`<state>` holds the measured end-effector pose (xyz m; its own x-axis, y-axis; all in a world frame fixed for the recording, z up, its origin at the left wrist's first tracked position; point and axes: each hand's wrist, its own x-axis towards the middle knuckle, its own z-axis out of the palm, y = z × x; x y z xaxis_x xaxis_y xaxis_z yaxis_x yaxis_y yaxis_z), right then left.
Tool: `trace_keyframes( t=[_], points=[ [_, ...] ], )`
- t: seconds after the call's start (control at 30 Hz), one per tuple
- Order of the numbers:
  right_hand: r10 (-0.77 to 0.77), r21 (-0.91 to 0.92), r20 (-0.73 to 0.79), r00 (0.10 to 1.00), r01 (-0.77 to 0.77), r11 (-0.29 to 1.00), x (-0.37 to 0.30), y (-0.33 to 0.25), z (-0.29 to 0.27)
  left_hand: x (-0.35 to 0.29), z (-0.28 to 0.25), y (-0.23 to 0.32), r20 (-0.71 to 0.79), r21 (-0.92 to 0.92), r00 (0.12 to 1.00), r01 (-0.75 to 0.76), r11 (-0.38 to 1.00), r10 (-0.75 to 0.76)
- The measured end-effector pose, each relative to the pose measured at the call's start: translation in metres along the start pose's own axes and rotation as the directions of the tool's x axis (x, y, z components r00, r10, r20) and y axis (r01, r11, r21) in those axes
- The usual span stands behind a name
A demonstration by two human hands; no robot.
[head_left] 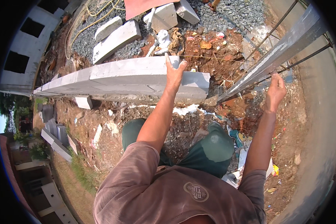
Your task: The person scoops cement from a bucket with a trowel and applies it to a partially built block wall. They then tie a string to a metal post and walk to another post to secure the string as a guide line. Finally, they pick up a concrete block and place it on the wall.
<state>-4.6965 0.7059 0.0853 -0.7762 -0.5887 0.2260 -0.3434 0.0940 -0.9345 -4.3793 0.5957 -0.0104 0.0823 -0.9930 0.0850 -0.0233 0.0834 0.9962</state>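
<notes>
My left hand (173, 76) rests at the near side of the top block (142, 71) at the right end of a low grey block wall (112, 76). Its thumb and forefinger are spread apart; the other fingers are hidden. A thin string (216, 58) stretches from near that block's end toward a tall grey post (272, 54). Just right of the post, my right hand (276, 91) is raised with its fingers pinched together. Whatever is between those fingertips is too small to name. Steel reinforcing bars (306, 56) stand close by the post.
Loose blocks (117, 41) and grey gravel (227, 18) lie beyond the wall, with a white pipe (151, 18). More blocks (56, 136) are stacked at left. Rubble and litter (246, 140) cover the soil around my knees. A paved road (319, 123) runs along the right.
</notes>
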Motion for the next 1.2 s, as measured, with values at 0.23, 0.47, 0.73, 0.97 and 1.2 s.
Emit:
trace_keyframes(
  t=[0.23, 0.47, 0.73, 0.97, 1.2],
  points=[
    [-0.024, 0.014, -0.01, 1.0, 0.024, 1.0, -0.003, -0.013, -0.002, 0.009, -0.013, 0.001, 0.064, -0.091, 0.998, -0.007, 0.996, 0.012],
    [-0.07, -0.047, -0.002, 0.998, 0.07, 0.996, 0.001, 0.001, -0.003, 0.014, -0.026, 0.007, 0.127, -0.111, 0.991, 0.061, 0.992, -0.047],
    [-0.111, -0.118, 0.012, 0.994, 0.111, 0.987, 0.007, 0.0, -0.005, 0.017, -0.031, 0.021, 0.151, -0.148, 0.974, 0.191, 0.97, -0.169],
    [-0.146, -0.128, 0.015, 0.989, 0.147, 0.981, 0.01, -0.001, -0.006, 0.02, -0.027, 0.013, 0.149, -0.169, 0.979, 0.163, 0.972, -0.138],
    [-0.172, -0.087, 0.013, 0.985, 0.172, 0.981, 0.018, 0.002, -0.006, 0.021, -0.03, 0.019, 0.13, -0.107, 0.981, 0.155, 0.982, -0.141]
  ],
)
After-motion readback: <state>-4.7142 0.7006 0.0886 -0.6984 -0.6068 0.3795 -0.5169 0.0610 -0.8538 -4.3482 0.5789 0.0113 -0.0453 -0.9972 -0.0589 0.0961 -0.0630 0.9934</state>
